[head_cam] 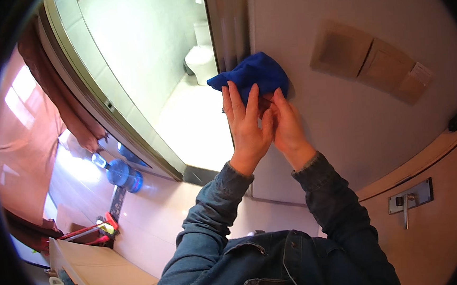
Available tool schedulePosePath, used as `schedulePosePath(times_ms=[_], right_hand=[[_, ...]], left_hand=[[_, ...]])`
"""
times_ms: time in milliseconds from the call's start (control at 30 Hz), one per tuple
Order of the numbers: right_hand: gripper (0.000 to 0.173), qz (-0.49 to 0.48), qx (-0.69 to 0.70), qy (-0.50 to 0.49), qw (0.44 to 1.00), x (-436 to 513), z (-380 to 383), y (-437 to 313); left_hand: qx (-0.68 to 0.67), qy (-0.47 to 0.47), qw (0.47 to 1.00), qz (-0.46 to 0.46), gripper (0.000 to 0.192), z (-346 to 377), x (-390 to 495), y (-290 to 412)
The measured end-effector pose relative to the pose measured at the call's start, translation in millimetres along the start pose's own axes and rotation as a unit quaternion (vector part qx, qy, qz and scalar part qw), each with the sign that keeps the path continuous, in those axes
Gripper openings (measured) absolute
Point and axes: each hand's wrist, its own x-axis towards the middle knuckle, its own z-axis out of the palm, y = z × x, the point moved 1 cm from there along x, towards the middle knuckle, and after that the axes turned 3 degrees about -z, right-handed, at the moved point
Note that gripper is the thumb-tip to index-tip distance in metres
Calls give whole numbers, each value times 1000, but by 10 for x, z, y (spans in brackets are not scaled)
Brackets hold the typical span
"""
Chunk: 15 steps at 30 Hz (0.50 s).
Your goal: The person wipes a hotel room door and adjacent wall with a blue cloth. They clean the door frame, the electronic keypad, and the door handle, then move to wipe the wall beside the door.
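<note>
A blue cloth (261, 70) lies bunched against the grey wall (330, 127), beside the edge of a doorway. My left hand (247, 121) has its fingertips spread on the cloth's lower edge, its back towards me. Close beside it, my right hand (287, 126) is raised with the palm partly turned in and its fingertips at the cloth's lower right part. Whether either hand grips the cloth cannot be told, since the fingers overlap it.
Wall switch plates (370, 61) sit to the right. A bathroom with a toilet (202, 63) shows through the doorway. A wooden door with a metal handle (406, 207) is lower right. At left are a large water bottle (123, 175), red-headed brooms (107, 226) and a cabinet (98, 266).
</note>
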Motion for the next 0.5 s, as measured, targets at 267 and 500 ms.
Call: schedulePosePath(times_ms=[267,500], right_hand=[[25,77,-119,55,988,-583,-660,-387],[20,78,-95,92,988,-921,-1344,-729]], left_hand=[[138,99,985,44,59,211,1177,183],[182,116,952,216,55,498,1932,1014]])
